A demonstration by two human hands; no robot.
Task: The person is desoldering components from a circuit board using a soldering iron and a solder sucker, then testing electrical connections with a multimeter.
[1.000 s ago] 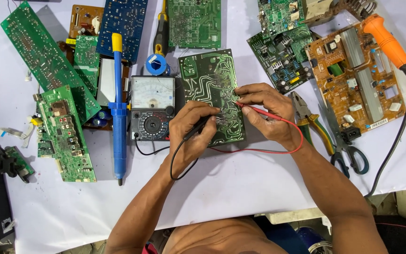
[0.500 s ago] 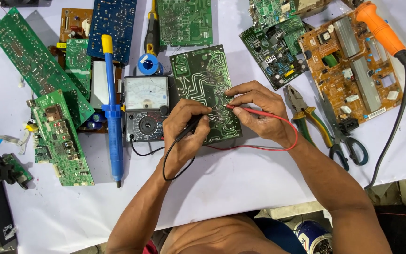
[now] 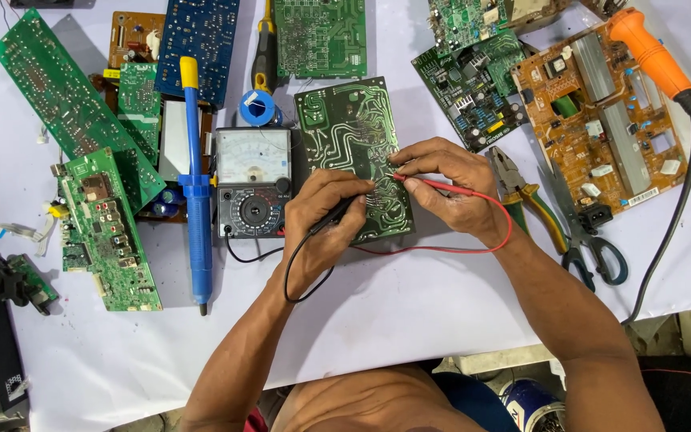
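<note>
On the white-covered table point(image 3: 409, 320) the green circuit board point(image 3: 345, 128) lay solder side up at centre, just right of the analog meter point(image 3: 253, 192). Your left hand point(image 3: 325, 220) was curled tight around the black probe point(image 3: 339, 214), tip on the board. Your right hand point(image 3: 449, 188) pinched the red probe point(image 3: 429, 184), its tip touching the board's right part.

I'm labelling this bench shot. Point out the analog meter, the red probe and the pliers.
analog meter point(image 3: 252, 156), head view, on its white dial face.
red probe point(image 3: 433, 185), head view, on its shaft beside the right hand.
pliers point(image 3: 543, 218), head view, on a yellow-green handle.
</note>
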